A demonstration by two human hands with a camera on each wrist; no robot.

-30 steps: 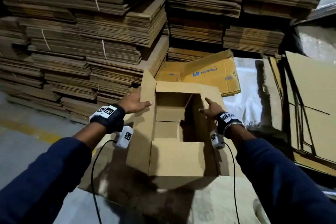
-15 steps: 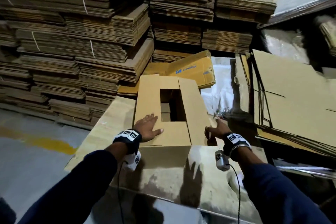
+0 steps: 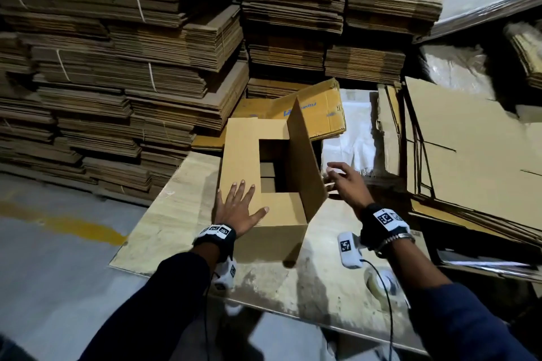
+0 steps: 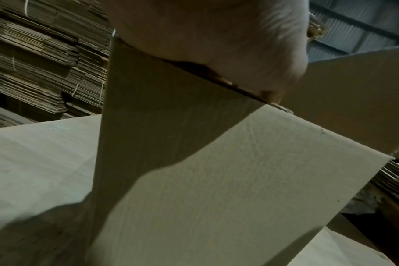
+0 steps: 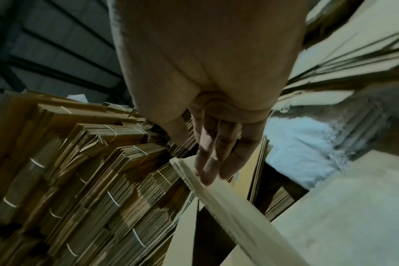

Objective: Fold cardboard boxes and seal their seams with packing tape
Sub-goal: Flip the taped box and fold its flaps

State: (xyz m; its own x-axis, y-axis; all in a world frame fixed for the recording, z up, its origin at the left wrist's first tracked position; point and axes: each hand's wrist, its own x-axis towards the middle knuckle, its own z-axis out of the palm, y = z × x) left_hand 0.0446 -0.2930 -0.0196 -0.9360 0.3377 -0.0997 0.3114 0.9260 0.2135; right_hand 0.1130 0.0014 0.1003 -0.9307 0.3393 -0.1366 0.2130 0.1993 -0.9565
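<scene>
box (image 3: 249, 155) on worktop (image 3: 176, 214). left hand (image 3: 236, 208) flat, fingers spread, pinning left flap. right hand (image 3: 346, 182) loose beside raised right flap (image 3: 303, 161): push it down level, seam edges meeting.

Navy sleeves (image 3: 164, 302), black marker-tagged wristbands (image 3: 215, 236)

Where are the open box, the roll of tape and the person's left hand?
box (image 3: 245, 155): head view, on its flat left flap.
roll of tape (image 3: 378, 284): head view, on its rim, beside the right forearm.
left hand (image 3: 236, 211): head view, on its back, pressing the flap.
</scene>
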